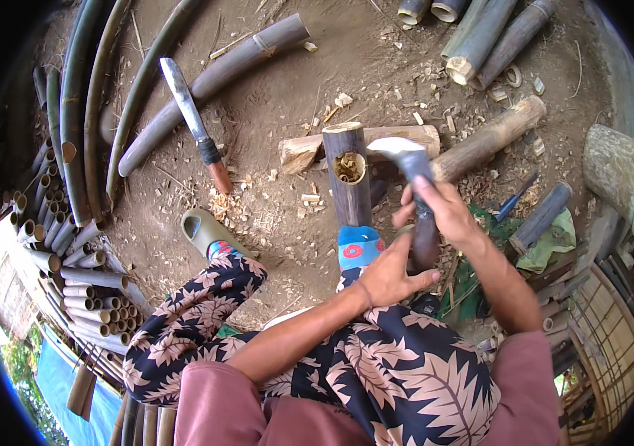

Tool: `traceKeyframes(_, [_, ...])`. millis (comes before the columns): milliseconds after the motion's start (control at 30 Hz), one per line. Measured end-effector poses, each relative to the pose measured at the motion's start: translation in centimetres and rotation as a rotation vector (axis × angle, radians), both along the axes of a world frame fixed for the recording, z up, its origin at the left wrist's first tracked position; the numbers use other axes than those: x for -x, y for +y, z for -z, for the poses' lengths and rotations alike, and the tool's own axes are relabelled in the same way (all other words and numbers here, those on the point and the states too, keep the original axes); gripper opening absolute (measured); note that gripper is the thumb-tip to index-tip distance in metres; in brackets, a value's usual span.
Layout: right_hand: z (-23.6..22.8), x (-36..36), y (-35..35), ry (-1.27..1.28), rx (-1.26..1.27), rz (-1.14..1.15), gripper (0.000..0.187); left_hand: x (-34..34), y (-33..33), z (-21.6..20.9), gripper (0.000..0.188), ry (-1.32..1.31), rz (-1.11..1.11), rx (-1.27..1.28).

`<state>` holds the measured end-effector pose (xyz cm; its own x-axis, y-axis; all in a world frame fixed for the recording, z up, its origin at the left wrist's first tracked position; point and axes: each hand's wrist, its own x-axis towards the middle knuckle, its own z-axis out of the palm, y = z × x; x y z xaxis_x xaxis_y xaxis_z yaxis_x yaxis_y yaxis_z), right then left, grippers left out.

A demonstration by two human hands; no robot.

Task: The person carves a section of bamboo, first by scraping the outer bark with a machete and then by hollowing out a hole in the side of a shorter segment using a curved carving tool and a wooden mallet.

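My right hand (440,212) is closed round the dark handle of a hooked-blade knife (422,241); its pale curved blade points left, close to the upper part of a bamboo section. My left hand (391,273) is beside the handle's lower end, thumb stretched out and fingers apart; whether it touches the handle I cannot tell. The dark bamboo section (348,197) stands between my sock-covered foot (360,249) and a split log (298,154) lying behind it. A cut opening with fibrous stuff inside shows in its side.
At the left, a machete (187,108) lies against a long bamboo pole (217,80). Wood chips litter the dirt floor (280,215). Bamboo stacks (101,312) fill the left edge. More pieces (488,41), a log (492,139) and a bucket (618,175) are at the right.
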<state>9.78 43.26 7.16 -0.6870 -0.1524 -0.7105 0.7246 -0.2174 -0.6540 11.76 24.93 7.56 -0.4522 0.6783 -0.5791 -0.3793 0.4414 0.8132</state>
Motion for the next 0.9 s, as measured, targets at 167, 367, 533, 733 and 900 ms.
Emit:
traceKeyframes(167, [-4.5,-2.1,1.0,0.282,-0.912,-0.267,0.04,5.9,-2.1,-4.9,0.063,0.113,0.064,0.259])
traceKeyframes(367, [-3.5,1.5,0.5,1.13,-0.853,-0.528,0.054,11.6,-1.7,-8.6,0.064,-0.089,0.182,0.074])
traceKeyframes(533, [2.9,3.0,1.0,0.833,-0.228,0.436,0.025,11.7,-6.2,-0.9,0.075,-0.094,-0.653,-0.086])
traceKeyframes(733, [4.6,6.1,-2.8,0.833,-0.257,0.311,0.022,6.2,-7.3,9.2,0.094,-0.004,-0.532,0.249])
traceKeyframes(900, [5.2,6.2,-3.4,0.944,-0.391,0.281,0.012,5.2,-4.1,9.7,0.09,-0.04,-0.594,0.224])
